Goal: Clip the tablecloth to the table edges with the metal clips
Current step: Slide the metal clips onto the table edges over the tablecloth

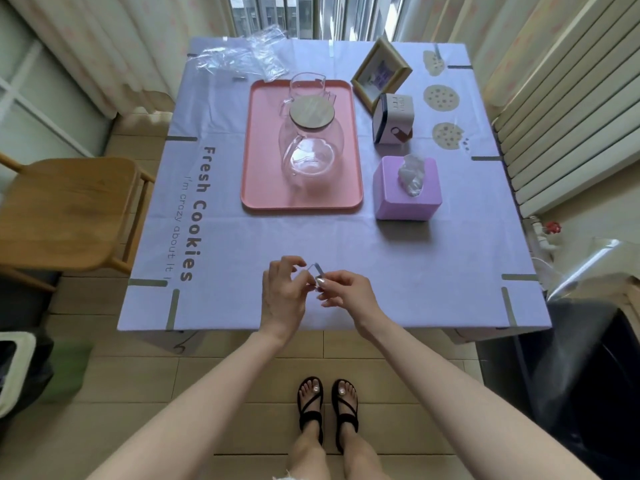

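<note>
Lavender tablecloth [242,244] spread flat. At left, forearm angled inward, left hand [282,294] over the near edge, fingers curled, fingertips pinching the upper end of a metal clip [318,273]. At right, right hand [346,289] just beside, wrist bent inward, thumb and forefinger pinching the lower end. Clip held over the cloth, mid-edge.

A square table [311,327] is wearing a lilac tablecloth [242,244], and grey metal clips [147,282] are sitting along its edges. A pink tray [263,168] is lying near the middle. Right of the tray, a purple tissue box [407,202], a white cube [393,119] and a picture frame [381,74] are standing. Behind the tray's left corner, clear plastic bags [242,57] are lying.
</note>
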